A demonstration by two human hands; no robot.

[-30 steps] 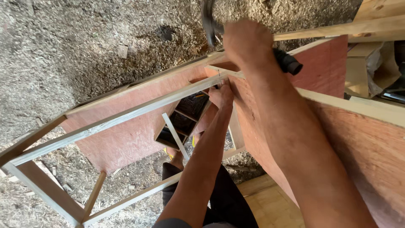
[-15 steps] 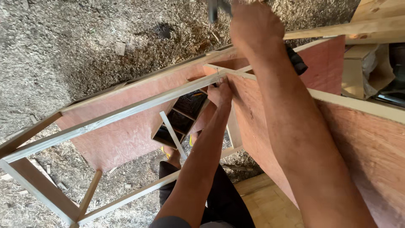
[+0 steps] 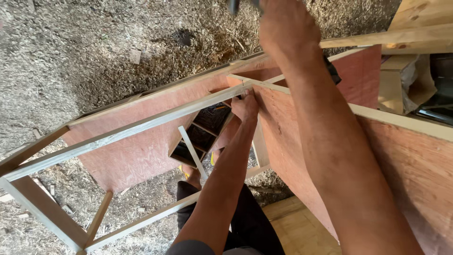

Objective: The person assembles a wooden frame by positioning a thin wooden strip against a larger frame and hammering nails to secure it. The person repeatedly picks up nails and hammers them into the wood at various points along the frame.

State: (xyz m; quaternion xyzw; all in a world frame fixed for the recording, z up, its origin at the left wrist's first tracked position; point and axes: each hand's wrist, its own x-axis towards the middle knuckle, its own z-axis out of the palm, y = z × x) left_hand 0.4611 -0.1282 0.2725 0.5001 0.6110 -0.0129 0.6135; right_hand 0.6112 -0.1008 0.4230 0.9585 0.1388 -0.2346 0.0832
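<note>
Over a sawdust-strewn floor [image 3: 71, 56], the left hand [image 3: 245, 106] pinches something tiny at the wooden frame's [image 3: 141, 125] top corner while the right hand [image 3: 285, 28], fist closed on a raised hammer [image 3: 234, 5], could strike fingers if mis-aimed.

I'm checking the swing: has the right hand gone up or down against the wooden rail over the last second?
Yes. The right hand has risen, away from the wooden rail; the dark tool it grips is now mostly cut off by the picture's top edge.

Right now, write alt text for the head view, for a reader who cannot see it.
Looking down, the left hand pinches the corner of a light wooden frame clad in reddish plywood panels. The right hand is raised above it gripping a dark tool handle; sawdust-strewn ground lies below.
</note>
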